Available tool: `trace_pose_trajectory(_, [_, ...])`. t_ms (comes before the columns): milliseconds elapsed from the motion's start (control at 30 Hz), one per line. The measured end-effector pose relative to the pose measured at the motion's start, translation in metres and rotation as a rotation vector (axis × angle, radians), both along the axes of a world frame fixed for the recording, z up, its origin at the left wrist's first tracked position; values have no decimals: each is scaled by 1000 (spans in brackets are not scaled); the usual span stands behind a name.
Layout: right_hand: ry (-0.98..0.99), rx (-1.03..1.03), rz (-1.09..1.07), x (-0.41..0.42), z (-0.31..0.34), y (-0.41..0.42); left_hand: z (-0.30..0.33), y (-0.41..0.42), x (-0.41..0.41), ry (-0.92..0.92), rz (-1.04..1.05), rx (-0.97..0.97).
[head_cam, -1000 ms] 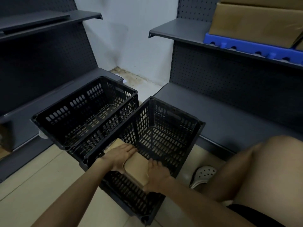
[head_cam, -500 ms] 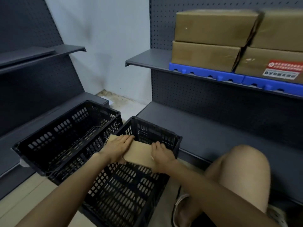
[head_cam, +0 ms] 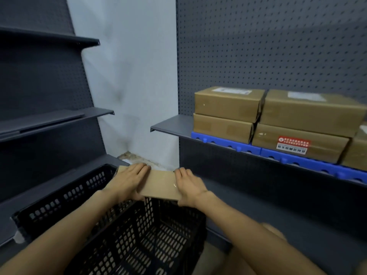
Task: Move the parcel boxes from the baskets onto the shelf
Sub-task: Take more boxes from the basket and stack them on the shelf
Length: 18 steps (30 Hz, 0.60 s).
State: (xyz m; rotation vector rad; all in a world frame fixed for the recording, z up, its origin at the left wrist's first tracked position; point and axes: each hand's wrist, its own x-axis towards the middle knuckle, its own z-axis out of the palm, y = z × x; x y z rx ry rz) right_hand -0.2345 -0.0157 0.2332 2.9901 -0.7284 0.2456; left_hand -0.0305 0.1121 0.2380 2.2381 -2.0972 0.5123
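Flat brown cardboard parcel box (head_cam: 160,184) held in the air between both hands, above the far rim of the near black perforated plastic basket (head_cam: 139,241). Left hand (head_cam: 129,181) grips the box's left end, fingers laid over the top and pointing away; right hand (head_cam: 188,185) grips the right end the same way, thumb hidden beneath. A second black perforated plastic basket (head_cam: 65,197) stands touching the first on its left; no contents visible inside either. Dark grey metal shelf (head_cam: 174,124) on the right, backed by pegboard: its left front corner and a bare strip beside it are open. Right of that strip, stacked brown cardboard boxes (head_cam: 228,114), two high, sit on blue plastic pallets (head_cam: 226,143) along the shelf's front edge. The lower grey shelf board (head_cam: 268,207) lies bare beneath the right forearm.
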Motion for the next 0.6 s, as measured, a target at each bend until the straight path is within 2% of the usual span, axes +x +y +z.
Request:
trace_pose_trajectory(233, [-174,-160,99,-2,78,-3,87,19,-13,-197,46,-221])
trace_pose_trajectory(600, [-433,-444,187,-3,200,-27,204,20,-29,-289,97,-464])
